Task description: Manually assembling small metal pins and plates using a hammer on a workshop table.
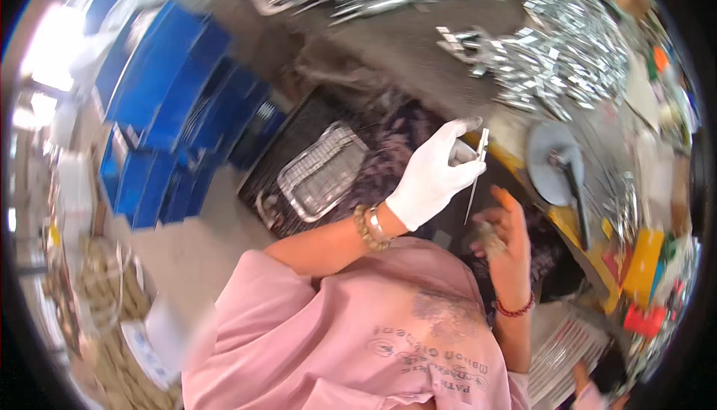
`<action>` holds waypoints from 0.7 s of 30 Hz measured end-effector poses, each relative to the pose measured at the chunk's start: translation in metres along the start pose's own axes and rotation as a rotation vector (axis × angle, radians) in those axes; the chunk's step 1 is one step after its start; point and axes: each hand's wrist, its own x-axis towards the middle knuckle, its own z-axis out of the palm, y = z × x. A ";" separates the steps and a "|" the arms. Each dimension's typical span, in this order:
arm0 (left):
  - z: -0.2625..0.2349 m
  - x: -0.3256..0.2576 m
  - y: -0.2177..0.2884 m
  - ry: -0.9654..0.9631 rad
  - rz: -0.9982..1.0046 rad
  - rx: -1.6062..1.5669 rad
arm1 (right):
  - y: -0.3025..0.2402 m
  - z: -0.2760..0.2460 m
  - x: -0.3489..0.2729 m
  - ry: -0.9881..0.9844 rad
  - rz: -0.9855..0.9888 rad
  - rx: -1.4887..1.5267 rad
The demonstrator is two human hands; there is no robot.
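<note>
My left hand (432, 178), in a white glove, is raised in front of my body near the bench edge. Its thumb and fingers pinch a slim shiny metal piece (483, 143), from which a thin needle-like rod points down; its exact kind is unclear. To the right and lower, my bare right hand (511, 242) is somewhat blurred, fingers curved and apart. A grey wrapping (491, 240) seems to cover its thumb, close to the rod's lower tip. No held thing can be made out in this hand.
Shiny metal pieces (560, 55) lie heaped across the bench (418, 44). A grey disc (549, 163) with a black handle sits at the right. Blue bins (168, 81) stand left, beside a metal tray (287, 182). Another person's hand (580, 377) shows lower right.
</note>
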 end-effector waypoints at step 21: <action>-0.343 -0.174 -0.140 0.965 -0.623 0.907 | 0.030 -0.002 0.016 -0.113 0.196 -0.064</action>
